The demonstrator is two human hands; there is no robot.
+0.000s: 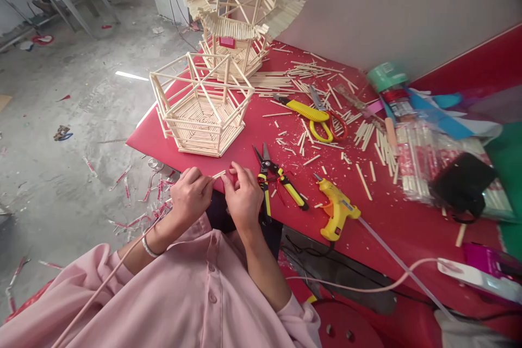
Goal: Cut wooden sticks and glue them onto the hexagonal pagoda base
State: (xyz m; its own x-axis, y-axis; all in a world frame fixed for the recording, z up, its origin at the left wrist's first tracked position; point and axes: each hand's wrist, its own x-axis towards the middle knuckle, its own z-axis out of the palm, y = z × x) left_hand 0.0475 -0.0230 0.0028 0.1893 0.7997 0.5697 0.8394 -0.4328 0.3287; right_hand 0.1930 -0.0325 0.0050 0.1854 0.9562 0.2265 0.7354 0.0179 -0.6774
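Note:
Short pale wooden sticks (219, 175) lie between my two hands, over the table's front edge. My left hand (191, 197) is closed in a pinch on one end of them. At the other end, my right hand (244, 196) has its thumb and curled fingers on the sticks. Just beyond my hands stands a six-sided open frame (203, 147) built of wooden sticks, with a patterned stick floor. Beside my right hand lie the pruning shears (274, 174), blades apart. A yellow hot glue gun (338, 209) rests farther right.
Behind the frame rises a tiered stick pagoda (240, 27). Scissors (322, 122), a yellow box cutter (305, 110) and loose sticks (312, 70) cover the red table (261, 125). Bagged chopsticks (414, 157) lie right, with a black pouch (465, 182). A pale cable (367, 286) crosses the front.

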